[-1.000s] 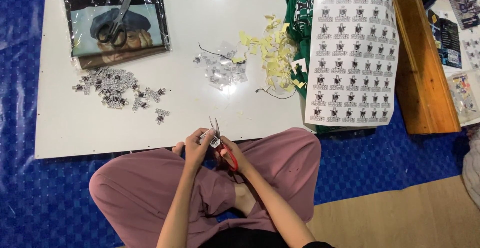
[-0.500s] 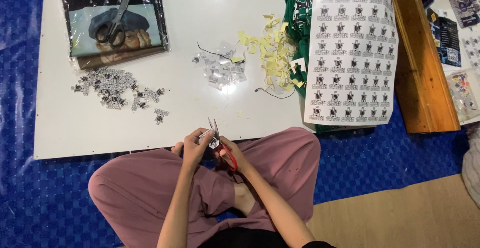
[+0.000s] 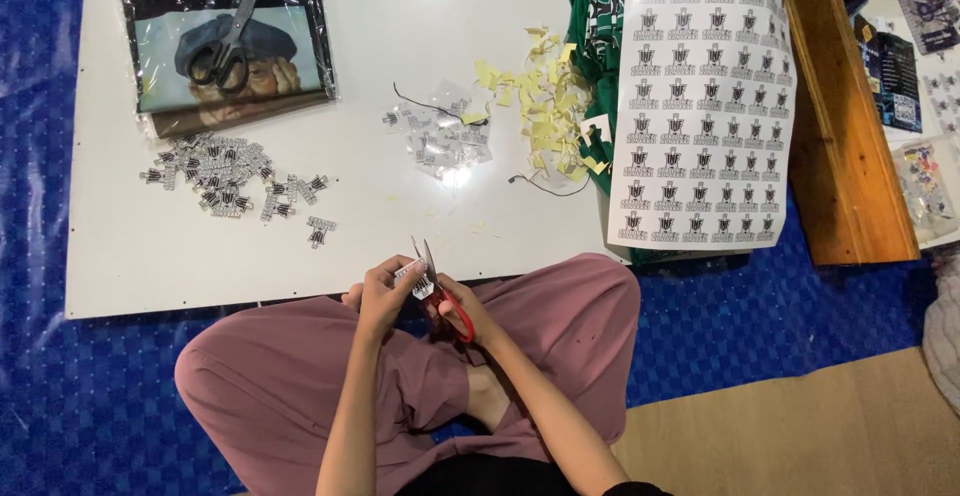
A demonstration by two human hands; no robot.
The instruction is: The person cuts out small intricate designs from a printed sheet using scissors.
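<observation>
My right hand [image 3: 470, 314] grips small red-handled scissors [image 3: 443, 296], blades pointing up at the near edge of the white board [image 3: 120, 266]. My left hand [image 3: 380, 291] pinches a small printed sticker piece [image 3: 413, 272] against the blades. Both hands hover above my lap, over pink trousers. A pile of cut-out stickers [image 3: 222, 178] lies on the board to the left. A large printed sticker sheet [image 3: 702, 96] lies at the right.
Black scissors [image 3: 225, 46] rest on a bagged printed shirt [image 3: 225, 41] at the back left. Clear plastic bags [image 3: 440, 136] and yellow paper scraps [image 3: 545, 106] sit mid-board. A wooden bench [image 3: 845, 116] stands at the right on the blue tarp.
My hands stay in the same place; the fingers shift slightly around the sticker piece and scissors. Nothing on the board has moved.
</observation>
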